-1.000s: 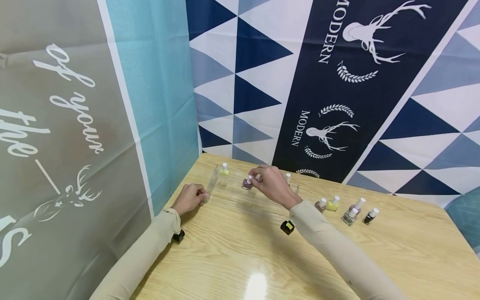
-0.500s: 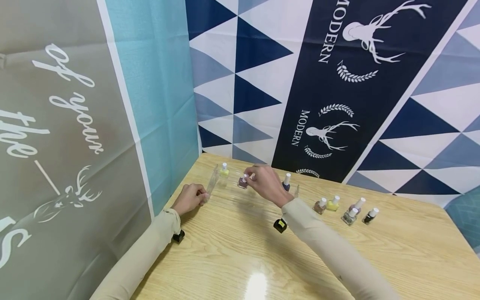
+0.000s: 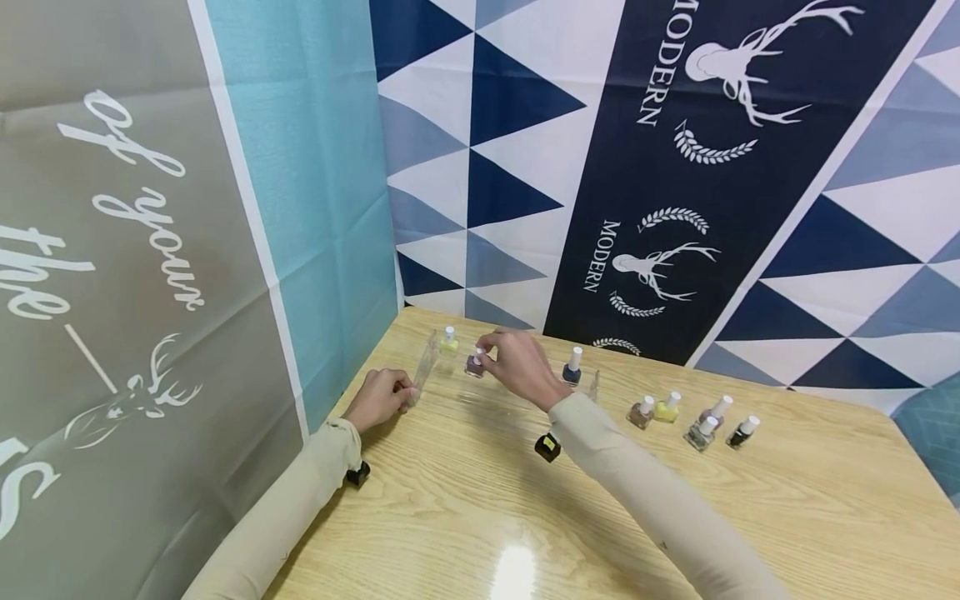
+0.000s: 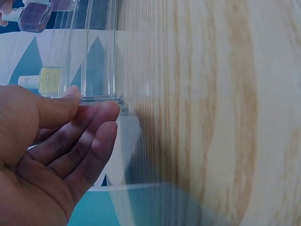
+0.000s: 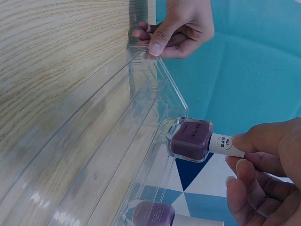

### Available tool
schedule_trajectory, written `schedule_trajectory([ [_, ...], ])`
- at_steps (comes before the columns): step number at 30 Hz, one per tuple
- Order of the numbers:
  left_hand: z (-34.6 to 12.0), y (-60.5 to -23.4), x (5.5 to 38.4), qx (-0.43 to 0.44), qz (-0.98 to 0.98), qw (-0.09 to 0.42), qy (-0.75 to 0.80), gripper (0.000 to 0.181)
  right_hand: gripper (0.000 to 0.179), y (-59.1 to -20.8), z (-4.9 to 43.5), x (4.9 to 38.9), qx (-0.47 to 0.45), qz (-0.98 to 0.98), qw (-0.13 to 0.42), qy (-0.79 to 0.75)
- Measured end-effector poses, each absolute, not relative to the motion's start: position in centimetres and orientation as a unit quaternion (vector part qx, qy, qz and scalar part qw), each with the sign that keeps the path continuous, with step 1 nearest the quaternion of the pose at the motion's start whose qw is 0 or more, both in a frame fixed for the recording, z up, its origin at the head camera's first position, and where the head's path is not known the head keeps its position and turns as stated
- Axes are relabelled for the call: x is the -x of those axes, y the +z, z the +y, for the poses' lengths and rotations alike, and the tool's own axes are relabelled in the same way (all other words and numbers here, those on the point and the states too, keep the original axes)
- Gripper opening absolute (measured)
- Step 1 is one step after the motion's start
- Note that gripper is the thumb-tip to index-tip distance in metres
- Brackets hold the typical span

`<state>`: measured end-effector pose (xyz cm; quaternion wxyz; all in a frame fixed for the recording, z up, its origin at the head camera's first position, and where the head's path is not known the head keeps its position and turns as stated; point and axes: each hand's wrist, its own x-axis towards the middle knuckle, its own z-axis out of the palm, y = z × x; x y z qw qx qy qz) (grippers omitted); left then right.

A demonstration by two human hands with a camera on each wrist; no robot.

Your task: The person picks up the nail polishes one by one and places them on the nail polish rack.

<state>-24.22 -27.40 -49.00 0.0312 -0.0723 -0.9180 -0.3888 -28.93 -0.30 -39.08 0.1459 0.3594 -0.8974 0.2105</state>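
My right hand (image 3: 519, 367) pinches the white cap of a purple nail polish bottle (image 5: 190, 139), holding it over the upper tiers of a clear stepped display rack (image 5: 101, 125). The rack's end panel is between the thumb and fingers of my left hand (image 4: 61, 136), which grips its near corner. A yellow nail polish bottle (image 4: 50, 81) stands on the rack near that end; in the right wrist view the purple bottle mostly covers it. Another purple bottle (image 5: 153, 214) stands lower in the right wrist view. Farther right on the rack is a navy bottle (image 3: 572, 372).
Several more bottles stand on the wooden table (image 3: 450, 517) right of the rack, among them a brown one (image 3: 641, 412), a yellow one (image 3: 666, 407) and a black one (image 3: 742, 432). Fabric-covered walls (image 3: 337, 208) border the table at the left and back.
My right hand has moved left along the rack with the purple bottle, uncovering the navy bottle behind the wrist. My left hand has stayed at the rack's end panel.
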Motion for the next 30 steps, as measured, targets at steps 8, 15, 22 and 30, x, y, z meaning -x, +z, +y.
schedule_trajectory([
  [8, -27.5, -49.1, 24.2, 0.073, -0.918, 0.035, -0.389, 0.013, 0.008, -39.1, -1.6, 29.1, -0.363, -0.897, 0.146, 0.206],
  [15, -27.5, -49.2, 24.1, 0.074, -0.918, 0.036, -0.387, 0.015, 0.009, -39.3, -2.5, 29.5, -0.368, -0.896, 0.134, 0.209],
  [22, -27.5, -49.2, 24.2, 0.068, -0.919, 0.036, -0.388, 0.014, 0.008, -39.6, -3.6, 29.9, -0.367, -0.901, 0.122, 0.195],
  [30, -27.4, -49.0, 24.3, 0.067, -0.917, 0.036, -0.392, 0.014, 0.009, -39.8, -4.7, 29.7, -0.379, -0.901, 0.112, 0.182],
])
